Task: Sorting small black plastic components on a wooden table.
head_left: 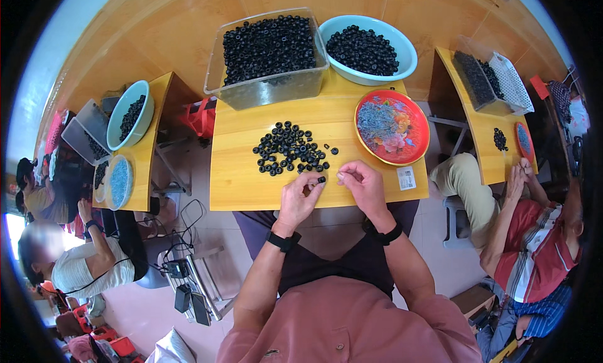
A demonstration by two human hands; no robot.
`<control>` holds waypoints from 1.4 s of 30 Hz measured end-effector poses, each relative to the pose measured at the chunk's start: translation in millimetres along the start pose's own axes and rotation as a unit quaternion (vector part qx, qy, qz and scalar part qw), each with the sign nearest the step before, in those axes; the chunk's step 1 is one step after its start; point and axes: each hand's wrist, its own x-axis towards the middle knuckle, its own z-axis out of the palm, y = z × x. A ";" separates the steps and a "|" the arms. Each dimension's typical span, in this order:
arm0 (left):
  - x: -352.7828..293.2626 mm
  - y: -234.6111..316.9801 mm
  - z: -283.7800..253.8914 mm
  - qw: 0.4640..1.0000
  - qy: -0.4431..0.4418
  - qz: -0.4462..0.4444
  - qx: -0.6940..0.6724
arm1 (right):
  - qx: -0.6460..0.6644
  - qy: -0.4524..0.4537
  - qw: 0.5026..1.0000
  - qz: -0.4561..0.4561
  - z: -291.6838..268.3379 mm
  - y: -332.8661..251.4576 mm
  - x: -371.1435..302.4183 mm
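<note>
Left hand (300, 196) pinches black ring (321, 180) near front edge of table (239, 187). Right hand (363, 182) fingertips closed, content too small to tell. Keep hands close, steady; draw next from ring pile (290, 148) at table centre.

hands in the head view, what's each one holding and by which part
The left hand pinches a small black ring by its rim at the fingertips. The right hand looks pinched shut; its contents cannot be told.

Small black ring (321, 179), fingertip-pinched
</note>
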 end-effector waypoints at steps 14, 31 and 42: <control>4.1 -2.2 -3.9 0.996 -0.022 -0.050 -0.073 | -0.118 -0.023 0.990 -0.068 30.0 10.4 -12.5; 1.4 -10.7 -0.8 0.996 -0.008 -0.079 -0.048 | -0.211 -0.053 0.962 -0.162 19.2 8.9 -2.5; 2.4 -8.9 -1.3 0.997 -0.001 -0.066 -0.041 | -0.161 -0.014 0.977 -0.137 18.7 13.4 -4.3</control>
